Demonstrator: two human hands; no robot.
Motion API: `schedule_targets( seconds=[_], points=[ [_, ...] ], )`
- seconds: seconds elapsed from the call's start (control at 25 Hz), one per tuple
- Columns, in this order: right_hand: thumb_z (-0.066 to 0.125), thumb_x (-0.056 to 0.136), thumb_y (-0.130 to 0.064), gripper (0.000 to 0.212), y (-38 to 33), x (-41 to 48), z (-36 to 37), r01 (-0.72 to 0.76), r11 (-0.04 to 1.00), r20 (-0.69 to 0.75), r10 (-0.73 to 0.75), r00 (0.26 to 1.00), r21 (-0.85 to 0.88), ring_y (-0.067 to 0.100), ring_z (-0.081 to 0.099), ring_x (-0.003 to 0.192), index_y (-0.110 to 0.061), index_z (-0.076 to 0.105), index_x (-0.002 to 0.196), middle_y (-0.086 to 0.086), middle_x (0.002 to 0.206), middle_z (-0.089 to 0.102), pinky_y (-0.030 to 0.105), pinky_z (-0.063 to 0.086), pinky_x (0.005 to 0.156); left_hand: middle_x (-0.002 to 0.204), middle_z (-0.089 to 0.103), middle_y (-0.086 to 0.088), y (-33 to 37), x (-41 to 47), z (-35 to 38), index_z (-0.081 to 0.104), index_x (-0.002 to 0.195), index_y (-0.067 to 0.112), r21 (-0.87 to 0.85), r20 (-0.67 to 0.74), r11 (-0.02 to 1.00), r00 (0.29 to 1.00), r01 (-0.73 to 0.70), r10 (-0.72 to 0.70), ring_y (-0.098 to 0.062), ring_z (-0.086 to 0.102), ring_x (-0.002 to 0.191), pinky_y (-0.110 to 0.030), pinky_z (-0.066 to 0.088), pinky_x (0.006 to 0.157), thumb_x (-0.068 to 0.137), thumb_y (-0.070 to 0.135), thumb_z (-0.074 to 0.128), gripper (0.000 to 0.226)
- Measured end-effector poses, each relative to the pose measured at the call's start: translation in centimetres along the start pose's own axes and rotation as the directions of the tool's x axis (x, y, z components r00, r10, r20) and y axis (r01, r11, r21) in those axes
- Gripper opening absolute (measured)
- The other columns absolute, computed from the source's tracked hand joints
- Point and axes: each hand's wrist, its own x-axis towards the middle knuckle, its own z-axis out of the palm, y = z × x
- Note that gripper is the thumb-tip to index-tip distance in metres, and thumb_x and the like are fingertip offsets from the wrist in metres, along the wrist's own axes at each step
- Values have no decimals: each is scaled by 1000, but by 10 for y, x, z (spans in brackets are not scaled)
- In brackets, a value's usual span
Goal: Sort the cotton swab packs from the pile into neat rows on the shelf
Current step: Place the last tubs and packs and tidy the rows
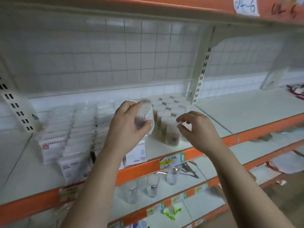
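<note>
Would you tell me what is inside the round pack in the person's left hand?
Through the upturned end of the round pack show tightly packed white swab tips. The left hand wraps its lower part, so the rest of its contents is covered.

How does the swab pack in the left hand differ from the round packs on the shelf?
The held pack is tilted, swab tips facing the camera; the standing packs are upright. The left hand grips the held pack; the standing packs rest on the shelf. Both are round, clear packs.
</note>
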Motion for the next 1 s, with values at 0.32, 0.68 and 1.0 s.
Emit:
schedule_targets(
  seconds=[0.32, 0.68, 1.0],
  points=[
    [65, 84, -19, 17, 103, -2, -29, -75, 997, -8, 75, 997, 4, 10, 54, 85, -22, 69, 100, -5, 94, 63, 26, 43, 71, 116, 49, 3, 52, 38, 83, 54, 132, 10, -47, 16, 999, 1000, -6, 7, -17, 55, 96, -31, 47, 89, 82, 35, 68, 58],
    [64, 85, -21, 17, 178, 32, -11, -103, 993, 64, 106, 992, -60, 14, 56, 89, -23, 68, 102, -6, 93, 62, 32, 50, 72, 114, 49, 8, 58, 89, 154, 57, 124, 16, -117, 10, 993, 1000, 26, -25, -12, 54, 95, -33, 49, 86, 77, 38, 74, 55],
    [59, 84, -17, 16, 233, 35, 21, -146, 987, 149, 155, 977, -67, 19, 57, 94, -19, 70, 96, -5, 95, 64, 35, 51, 70, 116, 50, 6, 67, 109, 185, 57, 127, 16, -76, 43, 996, 998, 50, -47, -9, 53, 102, -33, 49, 89, 77, 35, 74, 56]
  ],
)
